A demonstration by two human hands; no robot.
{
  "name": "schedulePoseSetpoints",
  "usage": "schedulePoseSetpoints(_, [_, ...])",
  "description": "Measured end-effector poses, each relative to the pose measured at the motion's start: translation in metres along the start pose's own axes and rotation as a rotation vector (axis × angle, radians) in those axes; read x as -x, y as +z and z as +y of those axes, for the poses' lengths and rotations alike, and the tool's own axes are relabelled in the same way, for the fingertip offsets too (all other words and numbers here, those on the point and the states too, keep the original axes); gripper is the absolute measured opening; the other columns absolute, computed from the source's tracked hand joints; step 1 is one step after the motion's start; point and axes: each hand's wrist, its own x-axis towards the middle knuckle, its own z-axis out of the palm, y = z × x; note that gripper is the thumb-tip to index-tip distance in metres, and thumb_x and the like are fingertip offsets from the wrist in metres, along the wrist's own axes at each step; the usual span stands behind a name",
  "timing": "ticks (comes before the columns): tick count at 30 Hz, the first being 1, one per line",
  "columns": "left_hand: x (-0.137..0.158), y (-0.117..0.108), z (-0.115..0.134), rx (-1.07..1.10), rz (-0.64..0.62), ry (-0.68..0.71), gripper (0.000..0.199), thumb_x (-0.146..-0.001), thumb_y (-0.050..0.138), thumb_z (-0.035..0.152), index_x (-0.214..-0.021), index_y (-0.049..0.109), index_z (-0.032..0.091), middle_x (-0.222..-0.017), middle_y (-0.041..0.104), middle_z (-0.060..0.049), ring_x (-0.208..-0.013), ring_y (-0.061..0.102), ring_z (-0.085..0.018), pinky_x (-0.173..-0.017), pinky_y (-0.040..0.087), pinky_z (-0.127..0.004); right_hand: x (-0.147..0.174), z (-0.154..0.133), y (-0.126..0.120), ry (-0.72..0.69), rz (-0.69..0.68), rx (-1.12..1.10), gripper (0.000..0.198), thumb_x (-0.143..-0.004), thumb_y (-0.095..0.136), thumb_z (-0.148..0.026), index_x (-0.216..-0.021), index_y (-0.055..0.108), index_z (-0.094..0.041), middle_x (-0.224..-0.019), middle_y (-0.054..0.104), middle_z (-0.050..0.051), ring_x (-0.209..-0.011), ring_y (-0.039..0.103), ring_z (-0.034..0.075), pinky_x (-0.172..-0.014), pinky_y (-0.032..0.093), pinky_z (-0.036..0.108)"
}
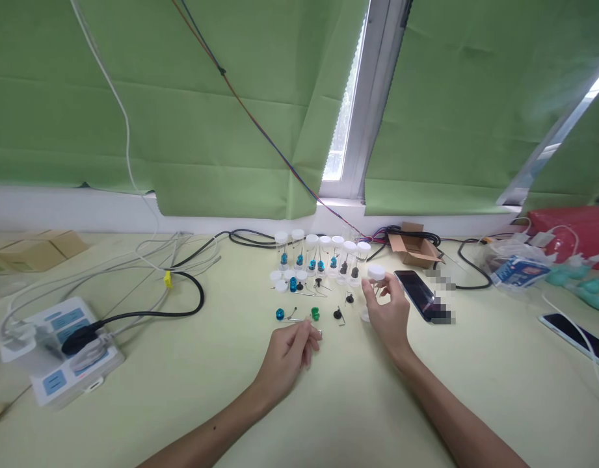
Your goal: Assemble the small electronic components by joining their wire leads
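My right hand (391, 318) is wrapped around a small clear vial with a white cap (376, 272), which stands upright at the right end of a row. Several similar white-capped vials (324, 255) hold blue or dark small parts. My left hand (290, 351) rests on the table with its fingers curled together; a tiny shiny bit shows at the fingertips, too small to name. Just beyond it lie a green knob-like part (315, 314), a blue one (280, 314) and a black one (337, 314), with thin metal pins beside them. Loose white caps (281, 285) lie before the row.
A black phone (421, 296) and an open cardboard box (414, 246) are right of the vials. At the left sits a white power strip (60, 351) with plugs and cables. Another phone (579, 338), a plastic bag (516, 263) and teal bottles (579, 279) occupy the far right.
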Motion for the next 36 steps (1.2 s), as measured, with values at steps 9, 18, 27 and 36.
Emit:
schedulePoseSetpoints(9, [0.002, 0.003, 0.004, -0.034, -0.017, -0.003, 0.047, -0.093, 0.046, 0.051, -0.070, 0.065, 0.015, -0.061, 0.057, -0.002, -0.050, 0.047, -0.011, -0.051, 0.038, -0.024, -0.010, 0.017, 0.000, 0.069, 0.009, -0.003, 0.041, -0.089, 0.055, -0.051, -0.111, 0.061, -0.017, -0.072, 0.052, 0.000, -0.061, 0.042, 0.016, -0.064, 0.039, 0.028])
schedulePoseSetpoints(18, [0.001, 0.003, 0.002, -0.069, -0.031, -0.008, 0.048, -0.094, 0.044, 0.051, -0.071, 0.065, 0.014, -0.062, 0.058, -0.003, -0.050, 0.047, -0.011, -0.052, 0.038, -0.024, -0.010, 0.032, 0.009, 0.131, -0.135, -0.007, 0.036, -0.080, 0.061, -0.047, -0.101, 0.057, -0.018, -0.097, 0.067, 0.009, -0.058, 0.051, 0.015, -0.062, 0.043, 0.030])
schedulePoseSetpoints(27, [0.002, 0.003, 0.002, -0.090, -0.045, -0.006, 0.046, -0.092, 0.047, 0.050, -0.070, 0.065, 0.014, -0.060, 0.057, -0.002, -0.051, 0.048, -0.011, -0.050, 0.036, -0.023, -0.007, 0.046, 0.017, 0.145, -0.349, 0.045, 0.028, -0.078, 0.060, -0.041, -0.093, 0.055, -0.019, -0.094, 0.063, 0.008, -0.065, 0.058, 0.018, -0.070, 0.048, 0.035])
schedulePoseSetpoints(36, [0.002, 0.004, 0.002, -0.140, -0.053, -0.002, 0.048, -0.093, 0.044, 0.051, -0.069, 0.064, 0.015, -0.060, 0.057, -0.002, -0.050, 0.048, -0.011, -0.050, 0.035, -0.023, -0.006, 0.049, 0.021, 0.169, -0.359, -0.011, 0.030, -0.076, 0.058, -0.033, -0.101, 0.056, -0.017, -0.098, 0.064, 0.010, -0.072, 0.062, 0.019, -0.073, 0.051, 0.036])
